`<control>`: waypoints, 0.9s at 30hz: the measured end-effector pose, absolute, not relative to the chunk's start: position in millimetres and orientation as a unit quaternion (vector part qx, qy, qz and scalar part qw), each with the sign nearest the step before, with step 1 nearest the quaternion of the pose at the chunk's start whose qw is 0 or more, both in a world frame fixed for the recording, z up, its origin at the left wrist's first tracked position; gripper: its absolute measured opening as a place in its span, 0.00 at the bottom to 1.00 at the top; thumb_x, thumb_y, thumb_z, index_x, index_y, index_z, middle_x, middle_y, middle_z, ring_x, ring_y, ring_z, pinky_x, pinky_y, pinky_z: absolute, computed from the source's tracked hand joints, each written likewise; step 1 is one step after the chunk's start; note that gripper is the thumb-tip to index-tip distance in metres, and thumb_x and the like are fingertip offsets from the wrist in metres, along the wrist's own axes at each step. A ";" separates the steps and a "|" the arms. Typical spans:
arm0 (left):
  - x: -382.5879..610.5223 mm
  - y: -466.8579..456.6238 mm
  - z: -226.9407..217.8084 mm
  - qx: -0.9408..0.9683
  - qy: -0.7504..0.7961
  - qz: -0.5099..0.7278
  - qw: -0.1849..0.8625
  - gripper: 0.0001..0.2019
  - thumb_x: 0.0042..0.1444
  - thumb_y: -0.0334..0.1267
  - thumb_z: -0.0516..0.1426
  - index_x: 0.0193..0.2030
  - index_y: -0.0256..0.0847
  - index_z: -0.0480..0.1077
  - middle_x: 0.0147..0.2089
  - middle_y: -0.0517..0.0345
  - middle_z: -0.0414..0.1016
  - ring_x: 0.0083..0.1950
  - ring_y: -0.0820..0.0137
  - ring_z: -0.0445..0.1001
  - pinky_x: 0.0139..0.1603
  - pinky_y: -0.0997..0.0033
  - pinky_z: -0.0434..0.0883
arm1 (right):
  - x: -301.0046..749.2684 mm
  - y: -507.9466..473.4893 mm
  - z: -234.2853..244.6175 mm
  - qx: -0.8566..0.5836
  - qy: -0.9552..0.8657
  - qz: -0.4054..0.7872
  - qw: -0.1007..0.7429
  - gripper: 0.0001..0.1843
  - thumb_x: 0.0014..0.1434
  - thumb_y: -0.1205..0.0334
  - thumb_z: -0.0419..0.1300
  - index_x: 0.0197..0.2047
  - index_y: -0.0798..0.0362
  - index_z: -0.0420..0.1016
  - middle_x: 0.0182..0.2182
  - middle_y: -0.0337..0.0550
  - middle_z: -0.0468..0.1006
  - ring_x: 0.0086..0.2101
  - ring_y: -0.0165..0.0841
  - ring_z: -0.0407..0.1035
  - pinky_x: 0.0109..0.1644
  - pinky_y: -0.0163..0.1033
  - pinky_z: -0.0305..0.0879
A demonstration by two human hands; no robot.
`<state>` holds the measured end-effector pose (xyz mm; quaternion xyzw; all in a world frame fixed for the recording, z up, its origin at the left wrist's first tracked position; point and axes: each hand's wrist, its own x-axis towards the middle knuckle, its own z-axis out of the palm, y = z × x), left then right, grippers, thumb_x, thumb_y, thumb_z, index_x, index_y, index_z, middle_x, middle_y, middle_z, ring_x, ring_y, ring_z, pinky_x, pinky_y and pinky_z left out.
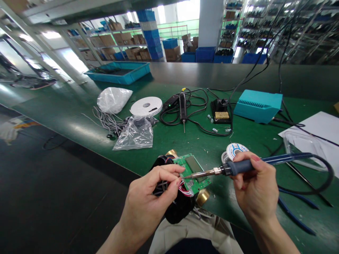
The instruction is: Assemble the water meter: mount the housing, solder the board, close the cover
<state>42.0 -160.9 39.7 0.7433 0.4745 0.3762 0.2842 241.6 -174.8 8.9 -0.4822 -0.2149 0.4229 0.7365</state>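
Note:
My right hand grips a soldering iron by its dark blue handle, the tip pointing left onto a green circuit board. The board carries a grey display and lies on a black device with brass fittings at the table's front edge. My left hand is closed in a pinch at the board's left side, on what looks like a thin wire close to the iron's tip. Red and white wires run beneath the board's near edge. A solder reel sits just behind my right hand.
Behind the board lie an electric screwdriver, a white reel, plastic bags and grey cables. A sponge stand and teal soldering station stand farther right. Blue-handled pliers and tweezers lie at the right.

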 end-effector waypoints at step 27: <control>38.8 -157.0 35.3 0.747 0.469 0.378 0.280 0.07 0.54 0.35 0.56 0.26 0.42 0.69 0.38 0.59 0.80 0.38 0.72 0.79 0.42 0.78 0.74 | 280.2 -169.4 26.9 -0.483 -0.273 0.331 0.764 0.11 0.55 0.57 0.53 0.35 0.55 0.70 0.12 0.33 0.66 0.14 0.25 0.56 0.19 0.29 0.51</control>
